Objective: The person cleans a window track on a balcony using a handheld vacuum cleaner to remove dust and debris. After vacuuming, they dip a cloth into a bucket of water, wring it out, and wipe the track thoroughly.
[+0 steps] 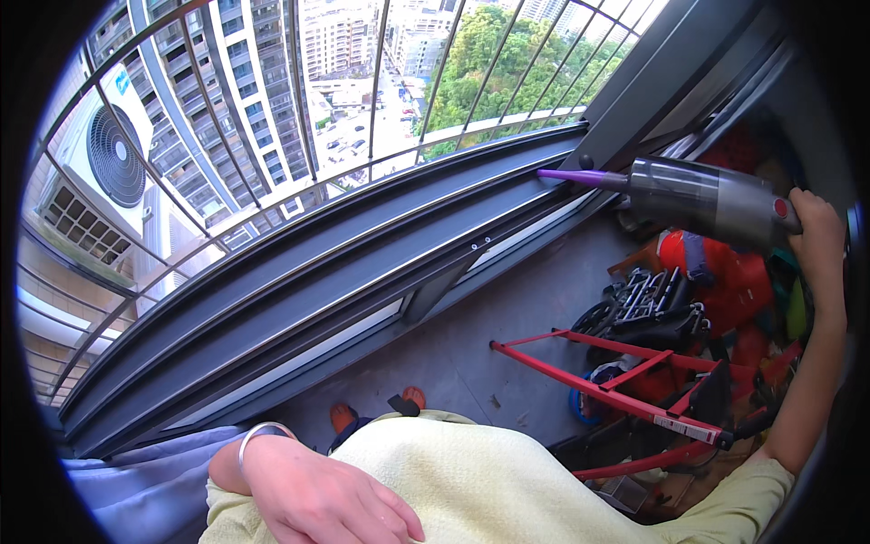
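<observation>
My right hand (815, 228) grips the handle end of a handheld vacuum cleaner (707, 200) with a dark, see-through body. Its purple crevice nozzle (574, 177) points left, with the tip at the right part of the dark metal window track (380, 217), beside the upright frame; whether it touches cannot be told. Low in the view, my left hand (333, 496), with a silver bangle on the wrist, lies against the front of the light yellow shirt (469, 476). Its fingers are loosely together and partly cut off by the lower edge; nothing shows in it.
Metal security bars (374, 88) stand outside the window, with an air conditioner unit (115, 149) beyond at left. A red metal stepladder (612, 394), a folded metal-framed cart (639, 299) and red bags (727, 272) crowd the floor at right. A bluish curtain (156, 476) hangs at lower left.
</observation>
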Available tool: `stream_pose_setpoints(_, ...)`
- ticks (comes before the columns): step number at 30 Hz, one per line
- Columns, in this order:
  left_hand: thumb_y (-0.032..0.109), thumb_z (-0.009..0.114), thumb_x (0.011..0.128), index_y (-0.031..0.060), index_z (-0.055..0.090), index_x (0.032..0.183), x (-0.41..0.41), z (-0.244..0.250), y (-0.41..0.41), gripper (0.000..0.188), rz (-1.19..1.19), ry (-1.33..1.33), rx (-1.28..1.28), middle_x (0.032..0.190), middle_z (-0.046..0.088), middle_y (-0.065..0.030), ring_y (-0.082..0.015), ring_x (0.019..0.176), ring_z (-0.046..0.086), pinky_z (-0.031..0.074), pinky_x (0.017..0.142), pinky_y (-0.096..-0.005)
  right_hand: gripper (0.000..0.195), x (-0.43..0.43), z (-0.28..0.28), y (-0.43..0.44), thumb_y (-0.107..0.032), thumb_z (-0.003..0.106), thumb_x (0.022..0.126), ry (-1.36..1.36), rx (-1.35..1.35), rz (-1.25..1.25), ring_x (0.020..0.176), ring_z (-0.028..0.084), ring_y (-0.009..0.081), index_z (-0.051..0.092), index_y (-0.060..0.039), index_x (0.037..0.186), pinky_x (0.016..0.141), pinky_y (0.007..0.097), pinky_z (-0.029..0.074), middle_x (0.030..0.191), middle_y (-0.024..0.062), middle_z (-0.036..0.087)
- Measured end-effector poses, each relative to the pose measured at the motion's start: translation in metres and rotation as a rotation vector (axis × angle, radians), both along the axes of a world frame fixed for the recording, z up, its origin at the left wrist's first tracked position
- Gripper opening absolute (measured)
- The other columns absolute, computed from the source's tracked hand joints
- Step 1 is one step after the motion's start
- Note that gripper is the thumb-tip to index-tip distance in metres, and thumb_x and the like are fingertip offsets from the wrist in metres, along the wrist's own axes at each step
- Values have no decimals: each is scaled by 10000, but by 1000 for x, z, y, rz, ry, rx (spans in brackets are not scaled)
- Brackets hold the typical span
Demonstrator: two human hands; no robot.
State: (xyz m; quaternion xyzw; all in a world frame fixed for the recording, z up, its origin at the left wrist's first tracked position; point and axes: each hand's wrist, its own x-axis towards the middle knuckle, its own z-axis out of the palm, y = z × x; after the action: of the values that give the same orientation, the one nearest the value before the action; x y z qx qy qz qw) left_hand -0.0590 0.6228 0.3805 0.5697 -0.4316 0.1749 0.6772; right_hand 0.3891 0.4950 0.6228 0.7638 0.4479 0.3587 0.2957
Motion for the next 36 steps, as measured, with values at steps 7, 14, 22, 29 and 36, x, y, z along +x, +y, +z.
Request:
stream_pose_setpoints(7,121,719,854,-34,685,1019,-24,-7,26,229,606,414,131,945,664,-155,-261,820,660,535,711,-322,474,-114,-4,-11,43,685,637,436,2,1,853,616,379,542,-46,1080,775,420,472,855,202,618)
stream_pose_setpoints(14,86,748,805,22,666,1060,-71,-5,38,276,1059,355,403,970,664,-126,-249,827,659,533,714,-301,507,-186,-10,-5,-24,684,679,613,6,50,862,657,352,532,-43,1162,793,394,502,925,227,656)
stream_pose_setpoints(22,129,731,830,23,648,1038,-110,-27,34,248,1100,318,293,1003,653,-137,-278,859,659,549,736,-321,469,-204,55,8,-90,685,692,710,62,84,711,613,170,569,-36,1144,659,291,522,756,100,607)
stream_pose_setpoints(29,50,722,814,-7,642,1040,-86,-28,32,247,1128,160,110,1045,653,-146,-264,919,656,525,802,-323,252,-252,63,45,-202,607,830,894,117,-267,455,571,94,603,-18,1002,398,202,465,686,64,616)
stream_pose_setpoints(36,166,707,804,8,531,1200,4,24,-4,462,1276,-146,63,1220,549,-204,-356,1097,570,470,939,-408,311,-287,30,82,-245,629,841,969,73,-370,494,578,102,587,-8,1039,449,230,496,754,64,622)
